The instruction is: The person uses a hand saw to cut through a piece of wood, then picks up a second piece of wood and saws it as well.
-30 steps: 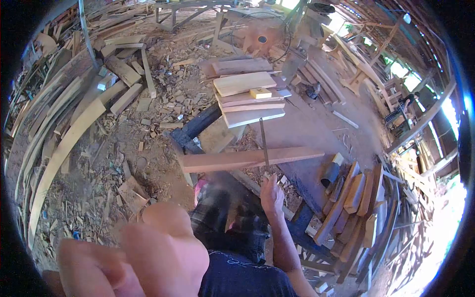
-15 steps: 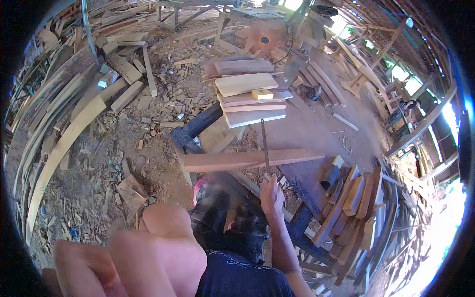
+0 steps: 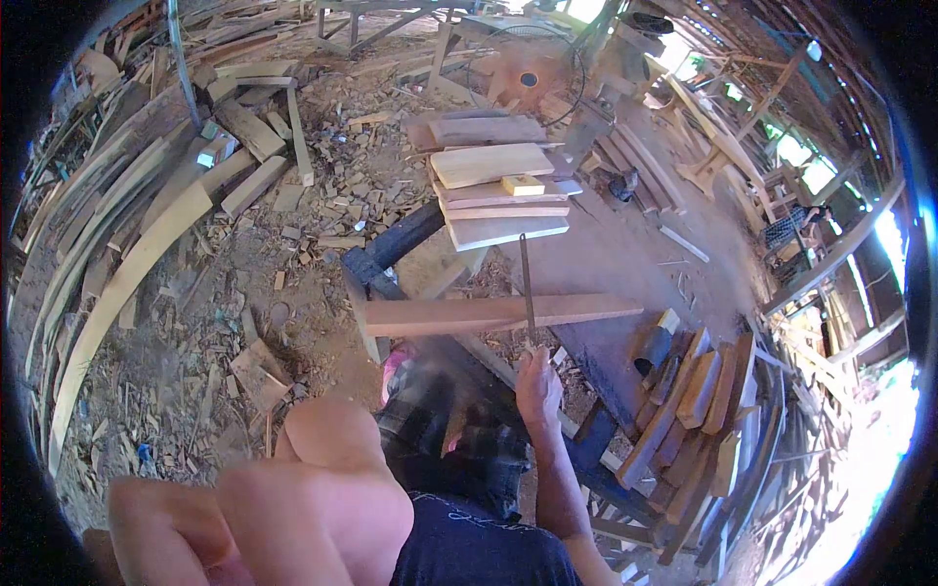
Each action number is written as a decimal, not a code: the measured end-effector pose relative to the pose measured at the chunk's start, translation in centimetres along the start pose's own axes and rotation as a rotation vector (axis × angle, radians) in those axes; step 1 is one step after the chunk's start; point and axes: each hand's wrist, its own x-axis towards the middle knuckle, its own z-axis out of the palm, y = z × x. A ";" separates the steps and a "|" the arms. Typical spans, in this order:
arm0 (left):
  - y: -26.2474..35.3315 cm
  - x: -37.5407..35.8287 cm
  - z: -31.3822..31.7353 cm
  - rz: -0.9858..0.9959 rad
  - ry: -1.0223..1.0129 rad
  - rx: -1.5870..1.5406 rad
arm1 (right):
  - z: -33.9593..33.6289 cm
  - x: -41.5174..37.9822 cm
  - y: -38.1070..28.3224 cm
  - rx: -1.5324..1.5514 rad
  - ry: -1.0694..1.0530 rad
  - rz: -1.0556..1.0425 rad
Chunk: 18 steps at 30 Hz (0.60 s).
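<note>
A long, thin, dark metal tool [image 3: 527,283] is in my right hand [image 3: 538,391], whose fingers are closed round its near end. The tool points away from me and crosses over a reddish-brown wooden beam [image 3: 430,316]. Its far tip is by the edge of a pale board [image 3: 508,232] in a row of boards. Very close to the camera at the lower left, my left hand [image 3: 293,488] looks large, with bent fingers. Their tips are out of sight, so what it touches is hidden.
A small yellow block [image 3: 522,185] lies on the boards. Cut wood pieces [image 3: 684,410] are piled at the right, near a dark cylinder [image 3: 652,350]. Long curved planks [image 3: 127,283] lie at the left. A round wire fan guard [image 3: 528,78] stands beyond the boards.
The view has shifted very slightly. My left hand's fingers have moved a little near the camera. My right hand keeps the metal tool in nearly the same place.
</note>
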 end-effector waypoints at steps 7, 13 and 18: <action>-2.1 -0.2 0.1 0.234 0.162 -0.134 | 0.0 0.0 0.0 -0.008 0.015 0.006; -1.7 0.8 0.4 0.045 0.006 -0.153 | 0.5 0.1 0.6 -0.023 0.032 -0.036; -3.1 1.3 1.8 0.215 0.155 0.050 | 0.3 0.1 0.3 0.004 0.003 0.013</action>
